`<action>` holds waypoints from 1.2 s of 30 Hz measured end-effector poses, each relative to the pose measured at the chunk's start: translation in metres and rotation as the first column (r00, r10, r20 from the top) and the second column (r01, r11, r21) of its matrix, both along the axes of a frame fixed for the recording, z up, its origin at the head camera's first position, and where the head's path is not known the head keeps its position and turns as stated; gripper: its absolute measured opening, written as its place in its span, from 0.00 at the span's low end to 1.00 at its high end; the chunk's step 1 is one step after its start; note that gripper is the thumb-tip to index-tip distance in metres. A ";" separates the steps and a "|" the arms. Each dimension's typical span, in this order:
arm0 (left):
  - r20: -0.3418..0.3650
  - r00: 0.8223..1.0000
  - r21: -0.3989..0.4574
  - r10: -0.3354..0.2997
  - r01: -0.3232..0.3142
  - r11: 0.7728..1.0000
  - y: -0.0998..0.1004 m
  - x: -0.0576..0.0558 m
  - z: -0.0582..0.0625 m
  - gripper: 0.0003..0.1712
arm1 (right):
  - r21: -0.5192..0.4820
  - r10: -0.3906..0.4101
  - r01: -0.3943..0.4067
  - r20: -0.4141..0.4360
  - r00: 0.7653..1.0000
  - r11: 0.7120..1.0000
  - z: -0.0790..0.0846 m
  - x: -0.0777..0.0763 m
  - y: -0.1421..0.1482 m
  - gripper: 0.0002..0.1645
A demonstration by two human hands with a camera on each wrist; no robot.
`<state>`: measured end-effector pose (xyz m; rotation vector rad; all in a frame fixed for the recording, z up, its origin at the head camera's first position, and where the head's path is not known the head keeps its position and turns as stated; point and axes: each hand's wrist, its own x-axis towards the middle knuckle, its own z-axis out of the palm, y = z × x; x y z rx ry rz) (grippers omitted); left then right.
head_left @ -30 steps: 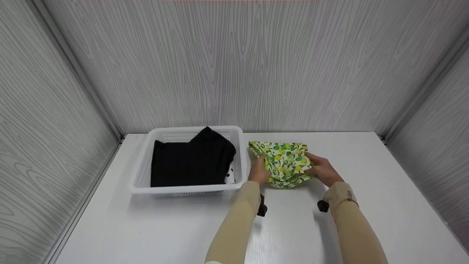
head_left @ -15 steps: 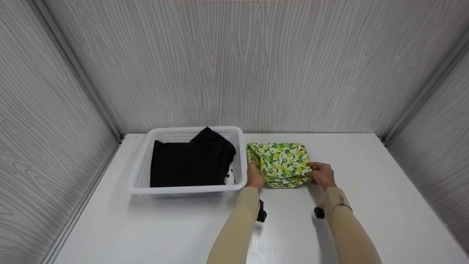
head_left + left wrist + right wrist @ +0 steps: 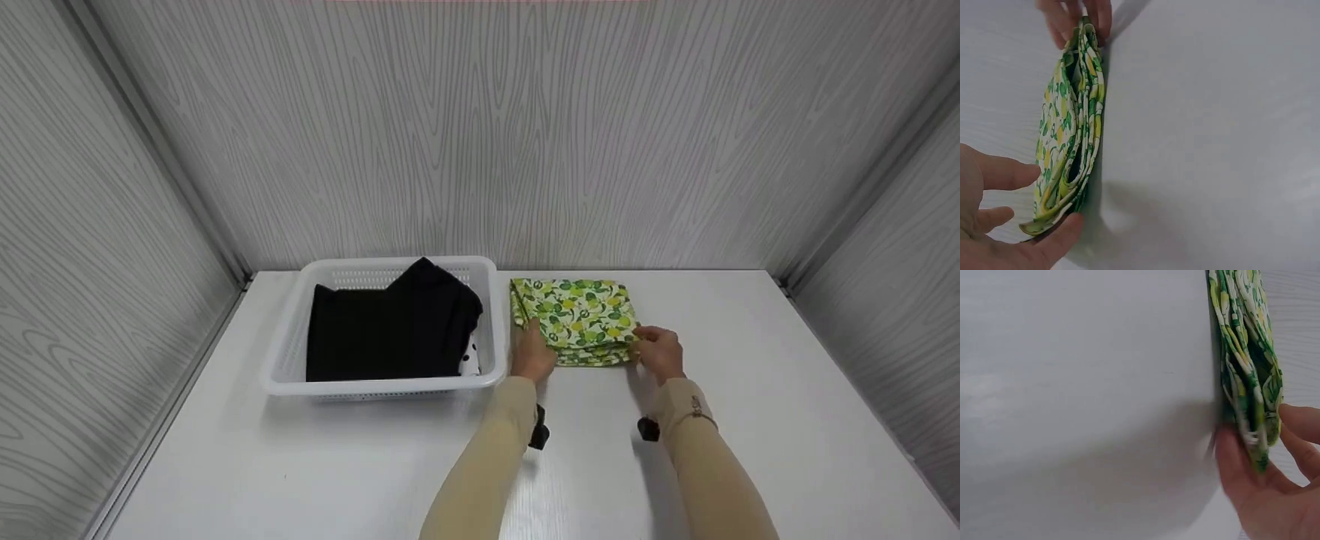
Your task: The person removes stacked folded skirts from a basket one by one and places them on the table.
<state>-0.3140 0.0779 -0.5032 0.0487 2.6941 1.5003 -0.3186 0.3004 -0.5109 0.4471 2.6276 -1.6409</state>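
Note:
A folded cloth (image 3: 577,311) with a green and yellow lemon print lies on the table, right of the basket. Its stacked layers show along the near edge, slightly gaping in both wrist views. At the near left corner my left hand (image 3: 534,354) grips the cloth, fingers on either side of the layers (image 3: 1081,135). My right hand (image 3: 660,352) pinches the near right corner; the right wrist view has its digits on both faces of the folded edge (image 3: 1252,399). Part of the cloth's left side is hidden behind the left hand.
A white plastic basket (image 3: 296,389) stands close by on the left, holding a black folded cloth (image 3: 390,330) and a white piece with black dots (image 3: 470,360). Grey wood-grain panels (image 3: 480,135) rise behind and on both sides of the white table (image 3: 337,472).
The cloth has shifted a little toward the back wall and lies flatter and squarer. My right hand has gone from the cloth's right side to its near right corner.

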 end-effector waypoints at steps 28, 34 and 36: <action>-0.349 0.937 -0.404 -0.032 -0.120 0.907 -0.127 0.012 0.069 0.28 | 0.053 0.360 -0.357 -0.078 0.930 0.933 0.091 -0.004 -0.077 0.39; -0.342 0.940 -0.400 0.024 -0.168 0.901 -0.157 0.017 0.067 0.30 | -0.005 0.394 -0.397 -0.123 0.911 0.918 0.099 0.000 -0.105 0.39; -0.343 0.939 -0.399 0.032 -0.176 0.900 -0.165 0.019 0.067 0.30 | -0.022 0.401 -0.407 -0.134 0.906 0.913 0.101 0.002 -0.115 0.39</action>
